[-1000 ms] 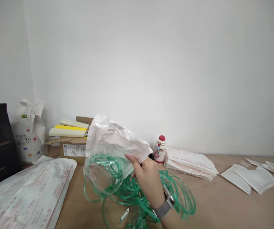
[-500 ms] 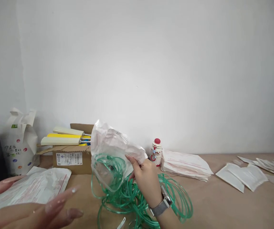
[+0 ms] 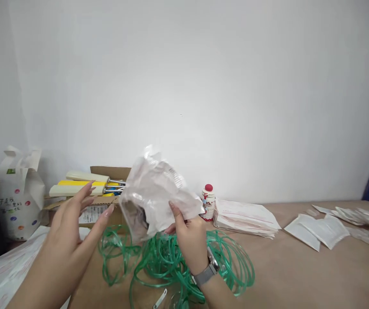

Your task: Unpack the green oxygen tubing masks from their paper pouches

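A crumpled clear-and-white plastic pouch (image 3: 155, 193) is pinched in my right hand (image 3: 191, 240), thumb on top, held above the table. Beneath it lies a tangle of green transparent tubing (image 3: 161, 262), with a separate loop of green tubing (image 3: 116, 257) just left of it. My left hand (image 3: 71, 231) is raised left of the pouch, holding nothing, its fingers and thumb apart. Under the left forearm rests a large white printed package (image 3: 7, 270), partly hidden. A small white plastic piece (image 3: 160, 299) sits at the near edge of the tubing.
Screwdriver-like tools with yellow and cream handles (image 3: 84, 183) stick out of a cardboard box (image 3: 116, 214). A red-capped bottle (image 3: 208, 201) stands beside a stack of white pouches (image 3: 245, 216). Flat white packets (image 3: 319, 229) lie at right; a white paper bag (image 3: 23, 197) is at left.
My left hand has risen from the white package toward the pouch. Green tubing that was inside the pouch now lies on the table, left of the tangle. The right hand keeps its grip.
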Demonstrator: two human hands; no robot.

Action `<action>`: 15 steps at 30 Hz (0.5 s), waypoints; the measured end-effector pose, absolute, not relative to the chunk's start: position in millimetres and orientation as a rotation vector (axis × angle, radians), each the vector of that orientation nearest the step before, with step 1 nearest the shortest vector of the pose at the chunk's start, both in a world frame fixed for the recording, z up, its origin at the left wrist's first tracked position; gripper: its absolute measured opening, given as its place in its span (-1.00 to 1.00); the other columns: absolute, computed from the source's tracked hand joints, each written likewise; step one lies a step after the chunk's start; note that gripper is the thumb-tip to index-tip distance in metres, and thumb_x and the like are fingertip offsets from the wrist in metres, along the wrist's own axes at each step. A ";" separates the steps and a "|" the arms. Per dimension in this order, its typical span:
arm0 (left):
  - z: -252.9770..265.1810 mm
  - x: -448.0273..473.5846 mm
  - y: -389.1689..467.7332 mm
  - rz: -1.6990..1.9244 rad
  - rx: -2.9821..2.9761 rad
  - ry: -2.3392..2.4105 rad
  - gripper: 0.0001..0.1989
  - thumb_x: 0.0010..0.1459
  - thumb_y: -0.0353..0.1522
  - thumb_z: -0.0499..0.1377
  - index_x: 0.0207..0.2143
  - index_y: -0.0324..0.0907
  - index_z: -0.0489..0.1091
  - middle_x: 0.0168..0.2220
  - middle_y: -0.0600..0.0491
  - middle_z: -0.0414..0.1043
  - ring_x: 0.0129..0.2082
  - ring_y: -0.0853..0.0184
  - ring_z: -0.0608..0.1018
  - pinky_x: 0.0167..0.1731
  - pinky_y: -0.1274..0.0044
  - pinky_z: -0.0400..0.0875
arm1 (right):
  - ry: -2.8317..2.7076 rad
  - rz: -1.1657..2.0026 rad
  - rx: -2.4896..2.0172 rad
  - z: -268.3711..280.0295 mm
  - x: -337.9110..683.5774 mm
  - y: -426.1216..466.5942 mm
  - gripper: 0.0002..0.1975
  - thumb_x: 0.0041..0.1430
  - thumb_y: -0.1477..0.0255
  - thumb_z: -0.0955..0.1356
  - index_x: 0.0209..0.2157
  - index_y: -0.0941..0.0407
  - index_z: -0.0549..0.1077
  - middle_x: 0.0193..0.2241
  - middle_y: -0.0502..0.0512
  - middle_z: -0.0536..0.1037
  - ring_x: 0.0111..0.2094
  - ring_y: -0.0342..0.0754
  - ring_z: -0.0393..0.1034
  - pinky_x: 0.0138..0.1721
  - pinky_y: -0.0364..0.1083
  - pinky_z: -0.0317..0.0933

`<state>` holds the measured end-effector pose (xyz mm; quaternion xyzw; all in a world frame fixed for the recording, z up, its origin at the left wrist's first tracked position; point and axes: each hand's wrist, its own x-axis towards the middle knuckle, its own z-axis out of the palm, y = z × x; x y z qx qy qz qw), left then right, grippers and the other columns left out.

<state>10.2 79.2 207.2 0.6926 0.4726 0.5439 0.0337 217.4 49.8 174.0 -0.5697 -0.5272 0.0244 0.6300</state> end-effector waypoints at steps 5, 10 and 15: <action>200.1 10.6 84.3 1.589 2.114 1.481 -0.19 -0.03 0.11 -0.02 0.21 -0.06 -0.03 0.11 -0.09 0.18 0.08 0.02 0.30 -0.10 0.14 0.36 | -0.995 0.137 -1.122 180.1 218.8 44.8 -0.64 0.15 0.20 0.28 -0.19 0.15 0.51 -0.76 -0.03 0.46 -0.67 -0.03 0.41 -0.48 -0.09 0.33; 197.9 11.1 88.7 1.528 2.072 1.507 -0.14 0.00 0.11 -0.06 0.24 -0.19 -0.11 0.16 -0.19 0.07 0.18 0.02 0.15 0.07 0.09 0.17 | -0.805 0.372 -1.023 192.2 225.2 44.1 -0.63 0.05 0.15 0.35 -0.44 0.20 0.55 -0.81 0.00 0.42 -0.71 -0.01 0.37 -0.60 -0.08 0.29; 195.7 13.7 94.1 1.516 2.030 1.460 -0.14 0.03 0.10 -0.06 0.25 -0.18 -0.18 0.18 -0.19 0.05 0.21 0.06 0.11 0.14 0.11 0.06 | -0.734 0.589 -0.874 198.5 231.7 46.3 -0.66 0.00 0.16 0.39 -0.51 0.20 0.49 -0.83 -0.01 0.39 -0.75 -0.06 0.29 -0.71 -0.10 0.19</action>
